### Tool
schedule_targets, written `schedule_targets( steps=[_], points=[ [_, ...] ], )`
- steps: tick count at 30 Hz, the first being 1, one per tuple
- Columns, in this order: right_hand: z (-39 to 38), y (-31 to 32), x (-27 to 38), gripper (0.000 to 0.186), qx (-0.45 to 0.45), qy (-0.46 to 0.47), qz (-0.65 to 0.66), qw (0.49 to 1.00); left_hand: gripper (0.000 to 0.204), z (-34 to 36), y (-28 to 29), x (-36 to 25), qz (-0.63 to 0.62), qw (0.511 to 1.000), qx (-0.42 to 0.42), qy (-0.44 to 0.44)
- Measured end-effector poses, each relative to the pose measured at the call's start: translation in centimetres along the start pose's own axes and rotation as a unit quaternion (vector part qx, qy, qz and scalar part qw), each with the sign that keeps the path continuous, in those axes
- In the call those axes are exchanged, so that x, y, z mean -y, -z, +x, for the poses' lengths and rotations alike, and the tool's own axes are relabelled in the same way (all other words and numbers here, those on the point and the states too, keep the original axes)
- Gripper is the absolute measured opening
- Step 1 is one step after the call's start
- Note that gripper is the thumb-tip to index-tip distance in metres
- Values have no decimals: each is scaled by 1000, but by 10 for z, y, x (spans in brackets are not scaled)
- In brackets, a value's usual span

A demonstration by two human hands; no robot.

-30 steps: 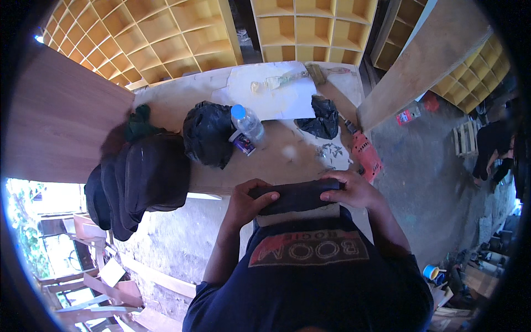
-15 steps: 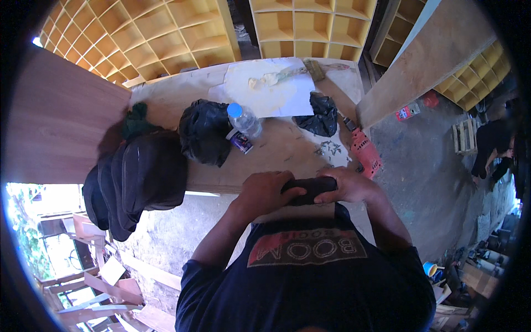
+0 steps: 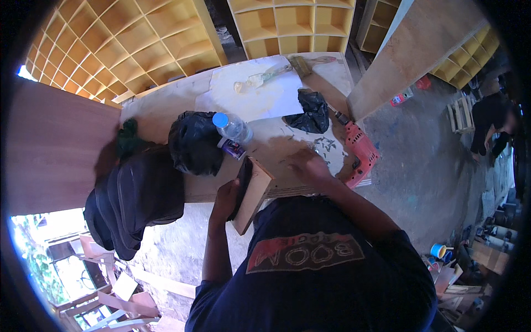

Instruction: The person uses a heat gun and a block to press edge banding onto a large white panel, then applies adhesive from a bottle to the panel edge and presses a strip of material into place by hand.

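My left hand (image 3: 225, 200) is closed round a short wooden board (image 3: 254, 195) with a dark piece (image 3: 240, 189) along its left side. The board is tilted at the table's front edge; whether the dark piece is fixed to it, I cannot tell. My right hand (image 3: 311, 167) is over the tabletop, fingers reaching forward and partly apart, with nothing visible in them. Close by it lie several small screws (image 3: 327, 148) on a white sheet. A red power drill (image 3: 362, 152) rests to their right.
On the table (image 3: 276, 145) are a clear bottle with a blue cap (image 3: 235, 130), a purple-labelled container (image 3: 231, 148), black plastic bags (image 3: 193, 143), (image 3: 312, 112) and a brush (image 3: 301, 65). A black backpack (image 3: 144, 185) is at left. Yellow compartment shelves (image 3: 287, 25) stand behind. A person (image 3: 495, 122) crouches far right.
My right hand has let go of the dark piece and moved forward over the table. My left hand has turned it upright and to the left, showing the wooden board.
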State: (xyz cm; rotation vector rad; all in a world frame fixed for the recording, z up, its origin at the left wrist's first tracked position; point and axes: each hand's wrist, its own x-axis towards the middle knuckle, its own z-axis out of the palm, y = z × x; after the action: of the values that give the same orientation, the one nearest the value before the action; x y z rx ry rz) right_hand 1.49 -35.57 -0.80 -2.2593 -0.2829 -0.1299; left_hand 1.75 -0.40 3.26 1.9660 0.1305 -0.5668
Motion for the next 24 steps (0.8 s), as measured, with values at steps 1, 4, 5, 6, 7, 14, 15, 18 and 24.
schedule_targets(
  steps=[1,4,5,6,7,14,15,18,24],
  points=[
    [7,-8,2,21,-1,118,-91,989,49,0,1,0,0,1000,1,0],
    [19,-25,9,19,-14,101,-162,981,53,4,-2,-8,67,996,-38,-51],
    [21,-25,4,19,-13,103,-164,981,58,8,-5,-20,176,982,-45,-45],
    [23,-22,-3,20,-9,72,-193,979,64,13,-9,-33,283,957,-51,-40],
    [24,-19,-8,21,-5,40,-220,975,64,18,-16,-45,281,957,-52,-39],
    [10,41,38,60,-29,12,-11,999,73,52,-61,-90,403,912,49,-61],
    [1,38,42,75,47,38,-89,994,72,56,-64,-90,413,906,64,-69],
    [-13,27,33,97,136,42,-138,980,68,58,-70,-93,460,876,38,-142],
    [-21,19,24,101,123,69,-127,982,55,46,-85,-71,363,813,-102,-444]
  ],
)
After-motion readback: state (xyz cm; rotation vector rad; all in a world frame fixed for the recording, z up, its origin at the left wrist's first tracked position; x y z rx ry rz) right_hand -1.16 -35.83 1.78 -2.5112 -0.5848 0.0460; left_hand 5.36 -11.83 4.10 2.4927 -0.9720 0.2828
